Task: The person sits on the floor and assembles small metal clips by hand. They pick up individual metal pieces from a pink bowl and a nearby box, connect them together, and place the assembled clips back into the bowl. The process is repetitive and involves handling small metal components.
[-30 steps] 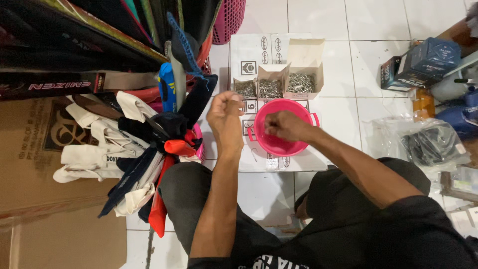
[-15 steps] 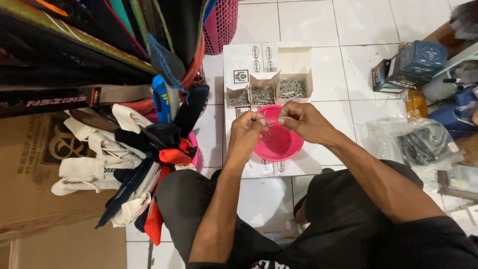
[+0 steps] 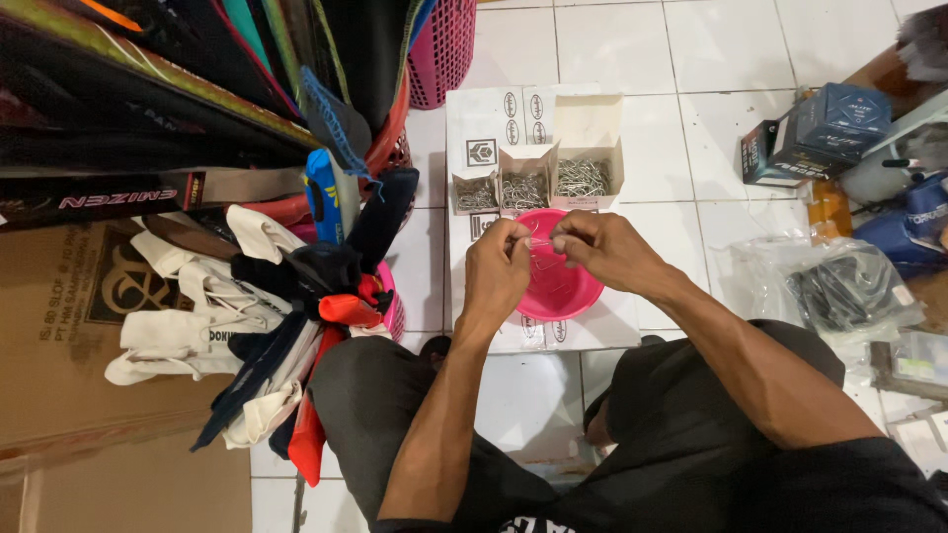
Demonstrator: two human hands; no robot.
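Note:
My left hand (image 3: 497, 268) and my right hand (image 3: 596, 246) meet above a pink plastic bowl (image 3: 559, 288). Both pinch a thin bent wire piece (image 3: 538, 243) between their fingertips. The bowl rests on a flat white cardboard box (image 3: 612, 324) lying on the tiled floor. Just beyond the bowl stand three small open cartons of metal wire clips (image 3: 538, 188). I sit on the floor in black clothes, knees on either side of the box.
A pile of black, white and red fabric items (image 3: 267, 316) hangs at the left beside a brown carton (image 3: 59, 336). A pink basket (image 3: 444, 44) stands at the back. Dark boxes (image 3: 820, 133) and a plastic bag with black parts (image 3: 844, 286) lie at the right.
My hands have come together over the bowl: a second ago the right one was down in the bowl and the left beside it; now both hold the wire piece between them.

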